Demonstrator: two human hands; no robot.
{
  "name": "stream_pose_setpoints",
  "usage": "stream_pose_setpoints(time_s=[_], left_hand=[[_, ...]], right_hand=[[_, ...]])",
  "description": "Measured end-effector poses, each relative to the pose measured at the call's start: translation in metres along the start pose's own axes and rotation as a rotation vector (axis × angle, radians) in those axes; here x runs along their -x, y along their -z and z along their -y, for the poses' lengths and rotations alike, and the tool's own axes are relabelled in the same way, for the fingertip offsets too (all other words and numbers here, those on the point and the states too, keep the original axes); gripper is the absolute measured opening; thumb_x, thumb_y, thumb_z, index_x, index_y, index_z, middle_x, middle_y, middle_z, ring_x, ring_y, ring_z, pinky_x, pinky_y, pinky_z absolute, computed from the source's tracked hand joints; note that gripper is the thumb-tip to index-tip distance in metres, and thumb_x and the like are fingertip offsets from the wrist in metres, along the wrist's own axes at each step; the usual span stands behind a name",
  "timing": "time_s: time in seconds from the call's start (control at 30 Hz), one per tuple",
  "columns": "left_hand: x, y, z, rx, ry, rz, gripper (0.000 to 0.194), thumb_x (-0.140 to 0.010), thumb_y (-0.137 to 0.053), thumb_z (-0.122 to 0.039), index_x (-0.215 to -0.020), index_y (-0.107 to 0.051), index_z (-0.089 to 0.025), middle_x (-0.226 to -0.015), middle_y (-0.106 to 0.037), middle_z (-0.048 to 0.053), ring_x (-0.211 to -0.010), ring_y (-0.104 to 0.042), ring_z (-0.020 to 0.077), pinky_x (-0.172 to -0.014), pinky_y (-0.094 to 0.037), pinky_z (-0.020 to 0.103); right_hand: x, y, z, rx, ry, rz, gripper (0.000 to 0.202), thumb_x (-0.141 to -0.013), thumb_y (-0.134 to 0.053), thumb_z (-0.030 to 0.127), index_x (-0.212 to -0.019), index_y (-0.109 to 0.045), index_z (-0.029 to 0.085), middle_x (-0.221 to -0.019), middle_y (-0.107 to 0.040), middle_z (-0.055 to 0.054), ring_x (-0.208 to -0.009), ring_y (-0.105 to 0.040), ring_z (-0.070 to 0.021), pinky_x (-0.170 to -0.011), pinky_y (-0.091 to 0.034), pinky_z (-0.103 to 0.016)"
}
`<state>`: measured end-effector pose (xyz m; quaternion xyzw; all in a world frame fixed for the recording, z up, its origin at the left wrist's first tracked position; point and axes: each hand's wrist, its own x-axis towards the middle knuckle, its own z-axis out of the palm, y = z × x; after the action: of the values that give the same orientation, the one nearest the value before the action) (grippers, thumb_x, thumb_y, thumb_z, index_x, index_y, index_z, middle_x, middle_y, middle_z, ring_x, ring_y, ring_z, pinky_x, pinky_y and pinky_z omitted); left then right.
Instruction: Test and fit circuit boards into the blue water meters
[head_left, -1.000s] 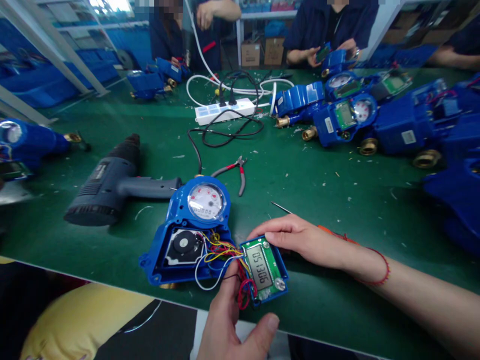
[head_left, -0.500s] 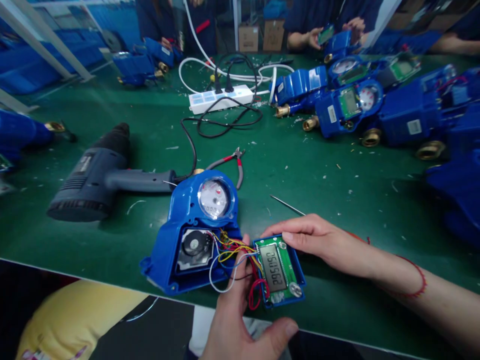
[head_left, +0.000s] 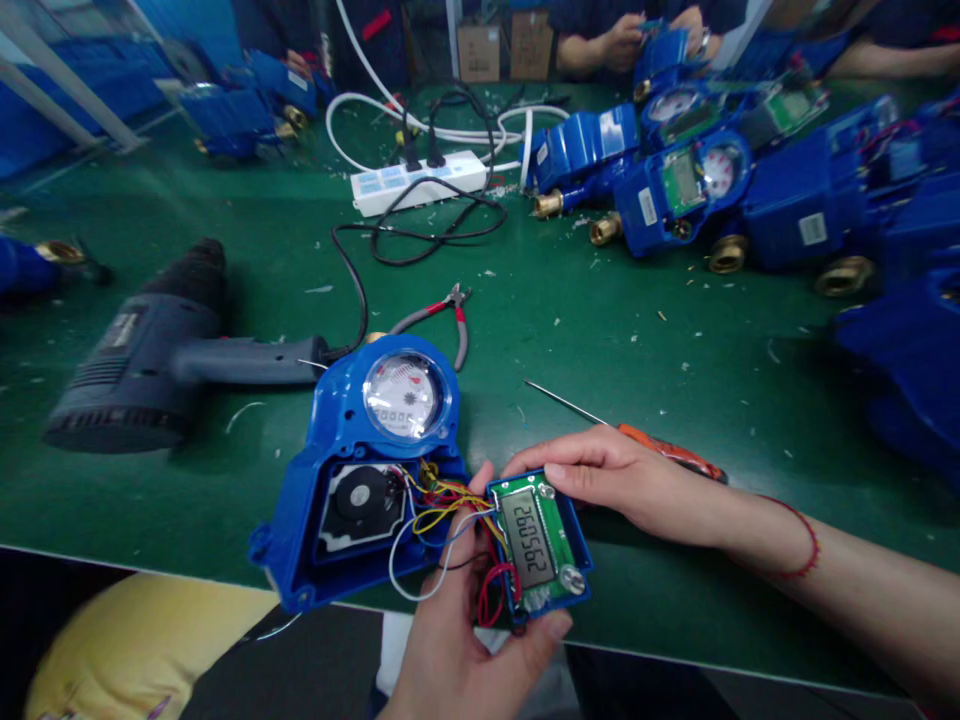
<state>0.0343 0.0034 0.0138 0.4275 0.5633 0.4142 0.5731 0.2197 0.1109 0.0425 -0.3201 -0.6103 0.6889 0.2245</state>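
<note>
A green circuit board with a lit digit display [head_left: 527, 537] sits in a small blue case [head_left: 579, 535]. My right hand [head_left: 619, 480] grips the case's upper edge, thumb on top. My left hand [head_left: 469, 620] holds the case from below left, its thumb at the lower edge and its fingers partly hidden behind the wires. Yellow, red, white and black wires [head_left: 442, 510] run from the board into the open blue water meter [head_left: 296, 480] beside it. That meter shows a round dial [head_left: 405, 397] and a black round part [head_left: 364, 500] in its open compartment.
A grey heat gun [head_left: 150, 350] lies at left. Behind the meter are cutting pliers [head_left: 459, 325]; an orange-handled screwdriver [head_left: 667, 450] lies beyond my right hand. A white power strip [head_left: 420, 183] with cables lies farther back. Several blue meters [head_left: 795, 220] crowd the right. Other people work across the table.
My left thumb has closed in onto the lower edge of the case. The digits on the display have changed. The whole view has shifted, and more of the screwdriver shows.
</note>
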Motion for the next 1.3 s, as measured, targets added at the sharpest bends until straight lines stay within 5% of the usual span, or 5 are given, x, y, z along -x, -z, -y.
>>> stream_pose_setpoints(time_s=[0.27, 0.47, 0.9, 1.07, 1.3], left_hand=[[-0.001, 0.003, -0.010, 0.230, 0.074, 0.116, 0.103, -0.060, -0.088, -0.040, -0.148, -0.035, -0.030, -0.146, -0.052, 0.008, -0.133, -0.049, 0.0311, -0.110, -0.042, 0.039], [0.001, 0.003, -0.009, 0.197, 0.061, 0.057, 0.089, -0.072, -0.081, -0.036, -0.148, -0.034, -0.029, -0.141, -0.057, 0.011, -0.130, -0.052, 0.0301, -0.103, -0.049, 0.036], [0.002, -0.003, -0.008, 0.166, 0.046, -0.032, 0.107, -0.058, -0.089, -0.039, -0.148, -0.033, -0.030, -0.137, -0.060, 0.009, -0.127, -0.055, 0.0322, -0.105, -0.048, 0.039], [-0.001, -0.008, -0.015, 0.138, 0.048, -0.088, 0.099, -0.060, -0.088, -0.036, -0.146, -0.037, -0.029, -0.131, -0.064, 0.008, -0.124, -0.058, 0.0297, -0.102, -0.050, 0.035], [-0.003, -0.001, -0.010, 0.149, 0.014, -0.025, 0.107, -0.051, -0.088, -0.051, -0.144, -0.039, -0.029, -0.133, -0.062, 0.010, -0.128, -0.054, 0.0329, -0.106, -0.046, 0.038]], right_hand=[[-0.001, 0.000, 0.001, 0.021, -0.014, 0.008, 0.033, -0.097, -0.050, 0.031, -0.116, -0.066, 0.010, -0.112, -0.069, -0.007, -0.099, -0.064, -0.0163, -0.087, -0.048, -0.027], [-0.001, 0.000, 0.002, 0.014, -0.014, 0.019, 0.031, -0.097, -0.050, 0.030, -0.114, -0.066, 0.009, -0.111, -0.069, -0.007, -0.099, -0.063, -0.0156, -0.086, -0.048, -0.025], [-0.004, -0.004, 0.000, 0.029, -0.022, 0.005, 0.032, -0.095, -0.049, 0.030, -0.113, -0.066, 0.011, -0.112, -0.068, -0.006, -0.100, -0.063, -0.0166, -0.086, -0.047, -0.027], [-0.002, -0.005, 0.001, 0.055, -0.036, 0.009, 0.033, -0.095, -0.048, 0.030, -0.114, -0.066, 0.011, -0.113, -0.068, -0.007, -0.101, -0.062, -0.0196, -0.087, -0.047, -0.031], [-0.003, -0.005, 0.000, 0.026, -0.047, 0.021, 0.035, -0.095, -0.047, 0.029, -0.117, -0.065, 0.009, -0.114, -0.067, -0.009, -0.104, -0.062, -0.0215, -0.091, -0.048, -0.035]])
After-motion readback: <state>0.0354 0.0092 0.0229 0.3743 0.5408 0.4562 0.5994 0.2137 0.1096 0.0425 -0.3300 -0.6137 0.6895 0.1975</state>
